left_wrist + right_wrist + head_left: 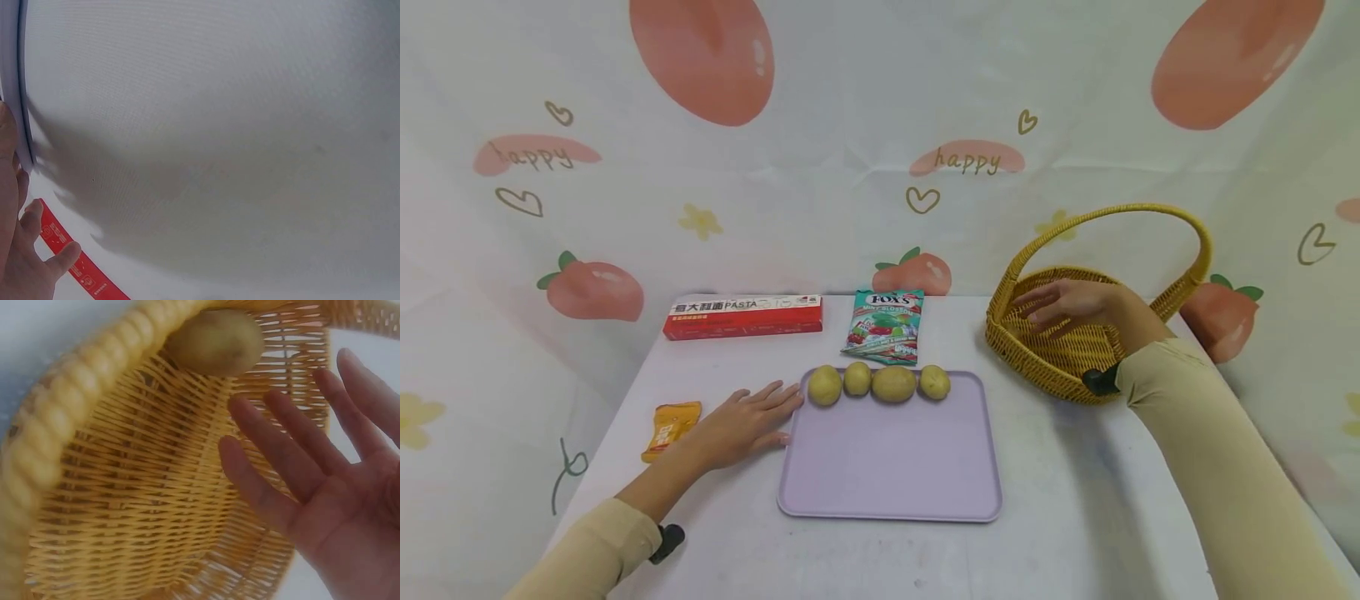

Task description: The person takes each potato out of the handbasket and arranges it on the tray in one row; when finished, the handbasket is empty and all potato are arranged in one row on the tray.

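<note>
My right hand [1071,302] is over the wicker basket [1037,371], under its arched handle, fingers spread and holding nothing. In the right wrist view a potato [215,342] lies inside the basket, beyond the fingertips. My left hand [741,429] has its fingers extended, fingertips right at the left rim of the lilac tray [891,467]. Several potatoes [893,385] sit in a row along the tray's far edge. Beside the left wrist lies an orange snack packet [672,429].
Behind the tray, a green Fox's candy bag [885,327] lies on the white table [730,542]. To its left is a red and white pasta box [745,318]. A patterned cloth [835,100] hangs along the back and sides.
</note>
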